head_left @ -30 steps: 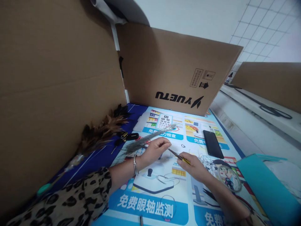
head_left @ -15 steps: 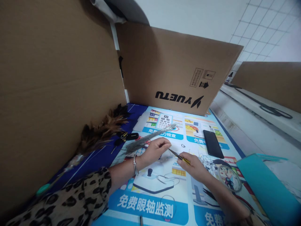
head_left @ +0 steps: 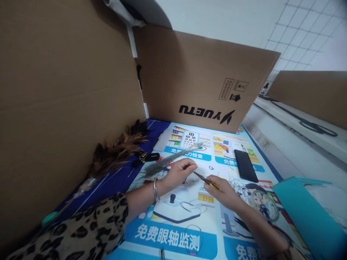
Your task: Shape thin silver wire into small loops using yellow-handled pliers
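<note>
On the near left of the pliers (head_left: 203, 177) was a leopard-spotted cloth sleeve (head_left: 100, 227). The right hand (head_left: 223, 191) grasped the pliers by their yellow handles. At their slender metal tip, the left hand (head_left: 180, 173) pinched its fingertips together, on what was too small to tell. Beyond the pliers, leftward, lay a shaggy brown feather duster (head_left: 119, 150) and a straight bundle of thin, shiny wires (head_left: 173, 160); rightward, a flat black phone (head_left: 246, 166). Well beyond the pliers stood a matte cardboard panel (head_left: 206, 83).
</note>
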`<move>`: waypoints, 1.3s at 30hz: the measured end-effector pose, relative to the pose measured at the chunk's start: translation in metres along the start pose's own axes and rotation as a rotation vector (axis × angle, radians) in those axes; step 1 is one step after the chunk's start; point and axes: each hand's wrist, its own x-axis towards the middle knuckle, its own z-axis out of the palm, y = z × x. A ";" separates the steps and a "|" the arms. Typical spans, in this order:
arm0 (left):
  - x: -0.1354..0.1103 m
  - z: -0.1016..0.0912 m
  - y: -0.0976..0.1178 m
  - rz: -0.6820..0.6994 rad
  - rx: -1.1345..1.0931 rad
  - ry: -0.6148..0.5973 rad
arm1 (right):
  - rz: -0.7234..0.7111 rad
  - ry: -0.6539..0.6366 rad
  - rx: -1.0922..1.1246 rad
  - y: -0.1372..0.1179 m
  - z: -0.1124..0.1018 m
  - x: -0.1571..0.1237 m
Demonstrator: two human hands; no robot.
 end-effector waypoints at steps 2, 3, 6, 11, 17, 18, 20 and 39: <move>0.000 0.000 0.000 0.000 0.003 -0.005 | 0.006 -0.002 -0.003 0.000 0.000 0.000; 0.000 0.000 -0.001 0.000 0.004 -0.007 | 0.007 -0.002 -0.004 0.000 0.000 0.000; 0.000 0.000 -0.001 -0.001 0.002 -0.013 | 0.006 -0.003 -0.005 0.000 0.000 -0.001; 0.000 0.000 -0.002 0.002 0.014 -0.017 | -0.004 -0.002 0.001 0.002 0.001 -0.001; 0.000 0.000 -0.001 0.005 0.016 -0.022 | -0.011 0.008 -0.003 0.004 0.003 0.000; 0.000 0.000 -0.001 0.006 0.015 -0.023 | -0.012 0.009 -0.002 0.004 0.003 0.000; 0.000 0.000 -0.002 0.007 0.011 -0.022 | -0.013 0.009 0.002 0.003 0.003 0.000; -0.001 0.000 -0.001 0.001 -0.001 -0.001 | -0.018 0.001 0.029 0.004 0.003 -0.001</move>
